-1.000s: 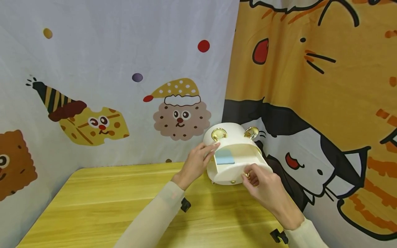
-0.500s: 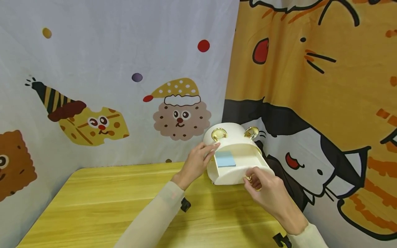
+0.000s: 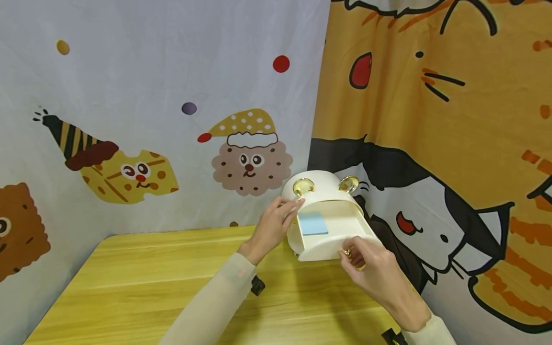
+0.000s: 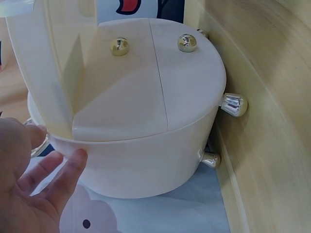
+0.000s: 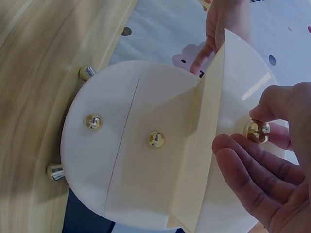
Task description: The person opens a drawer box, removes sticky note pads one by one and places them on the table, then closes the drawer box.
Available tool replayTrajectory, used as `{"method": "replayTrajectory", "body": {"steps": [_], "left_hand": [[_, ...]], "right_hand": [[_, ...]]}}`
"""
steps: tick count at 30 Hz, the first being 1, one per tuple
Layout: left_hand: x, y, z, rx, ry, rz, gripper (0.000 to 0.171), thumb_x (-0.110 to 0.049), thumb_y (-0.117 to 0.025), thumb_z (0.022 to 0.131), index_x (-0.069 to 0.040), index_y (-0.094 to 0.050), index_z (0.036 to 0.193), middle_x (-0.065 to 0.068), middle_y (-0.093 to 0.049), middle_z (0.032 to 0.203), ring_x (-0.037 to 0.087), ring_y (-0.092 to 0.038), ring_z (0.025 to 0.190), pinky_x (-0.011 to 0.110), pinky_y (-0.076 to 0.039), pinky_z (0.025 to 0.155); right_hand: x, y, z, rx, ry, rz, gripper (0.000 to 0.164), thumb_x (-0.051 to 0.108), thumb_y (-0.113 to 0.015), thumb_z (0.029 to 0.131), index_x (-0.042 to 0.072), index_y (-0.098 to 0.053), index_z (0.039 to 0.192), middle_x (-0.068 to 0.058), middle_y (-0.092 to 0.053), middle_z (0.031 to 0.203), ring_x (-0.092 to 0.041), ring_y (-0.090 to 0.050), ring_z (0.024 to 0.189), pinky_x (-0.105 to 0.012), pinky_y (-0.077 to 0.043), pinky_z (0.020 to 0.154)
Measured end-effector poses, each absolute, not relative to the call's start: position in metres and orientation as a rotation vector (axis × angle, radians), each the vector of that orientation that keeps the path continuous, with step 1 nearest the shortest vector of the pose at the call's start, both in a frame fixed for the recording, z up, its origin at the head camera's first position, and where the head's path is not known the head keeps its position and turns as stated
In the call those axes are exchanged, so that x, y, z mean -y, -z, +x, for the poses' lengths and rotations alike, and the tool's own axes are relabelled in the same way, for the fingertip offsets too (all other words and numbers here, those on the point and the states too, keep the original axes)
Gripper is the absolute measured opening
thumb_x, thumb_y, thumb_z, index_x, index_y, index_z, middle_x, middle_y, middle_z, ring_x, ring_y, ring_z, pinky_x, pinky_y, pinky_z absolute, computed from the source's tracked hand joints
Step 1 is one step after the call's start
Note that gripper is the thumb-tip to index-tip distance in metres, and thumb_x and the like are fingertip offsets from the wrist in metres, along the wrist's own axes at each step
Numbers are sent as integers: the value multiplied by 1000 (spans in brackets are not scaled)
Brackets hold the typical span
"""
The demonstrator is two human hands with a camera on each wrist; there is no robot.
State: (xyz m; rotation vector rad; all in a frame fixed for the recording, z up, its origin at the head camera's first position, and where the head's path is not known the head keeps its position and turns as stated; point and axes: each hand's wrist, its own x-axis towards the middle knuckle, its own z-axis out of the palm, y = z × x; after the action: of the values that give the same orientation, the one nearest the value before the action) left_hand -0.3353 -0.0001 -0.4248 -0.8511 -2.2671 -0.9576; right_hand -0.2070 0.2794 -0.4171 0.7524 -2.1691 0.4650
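White box [image 3: 321,181]: on short gold feet [image 4: 234,104] at the far edge of the bench [image 3: 164,278], toward its right edge; two gold ears [image 3: 304,187] up top.
Top drawer [image 3: 319,247]: slid well out toward the person, overhanging the bench.
Blue pad [image 3: 313,224]: flat on the drawer's floor, beside its left wall.
Right hand [image 3: 374,270]: grip closed on the top drawer's gold knob [image 5: 255,131], pinched between thumb and fingers.
Left hand [image 3: 268,229]: grip relaxed, holding nothing; fingers extended, fingertips against the box's left side, near the left ear.
Lower drawers [image 5: 146,179]: two, one above the other, both pushed in, each with its own round gold knob.
Backdrop: pale printed cloth [image 3: 151,72] behind the bench's far edge, orange cat cloth [image 3: 431,115] along the right.
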Motion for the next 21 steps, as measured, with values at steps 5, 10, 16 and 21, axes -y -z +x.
{"method": "replayTrajectory", "body": {"steps": [5,10,16,21], "left_hand": [[1,426,-336,2253,950,-857,41,-13,-71,117,-16,-74,158,13,-73,134,19,-66,95,23,-58,74],[0,427,-337,2225,954,-877,41,-12,-72,117,-14,-74,158,14,-73,144,21,-72,102,27,-63,79],[0,428,-338,2228,936,-876,41,-12,-72,116,-13,-74,158,12,-74,150,25,-78,118,33,-69,89],[-1,428,-337,2234,920,-863,42,-12,-74,116,-14,-74,158,11,-74,152,27,-78,126,35,-70,95]], "right_hand": [[-281,418,-206,2153,-456,766,36,-2,-95,79,12,-72,102,7,-75,79,-2,-73,65,-14,-61,60],[-283,421,-206,2131,-461,785,36,-2,-95,78,13,-72,102,9,-75,80,-2,-72,66,-13,-60,60],[-287,426,-205,2139,-471,792,36,-1,-95,78,15,-73,101,10,-75,83,-1,-72,68,-13,-59,61],[-289,429,-206,2130,-469,803,35,0,-94,78,15,-73,101,10,-75,85,-1,-72,69,-13,-60,62]]}}
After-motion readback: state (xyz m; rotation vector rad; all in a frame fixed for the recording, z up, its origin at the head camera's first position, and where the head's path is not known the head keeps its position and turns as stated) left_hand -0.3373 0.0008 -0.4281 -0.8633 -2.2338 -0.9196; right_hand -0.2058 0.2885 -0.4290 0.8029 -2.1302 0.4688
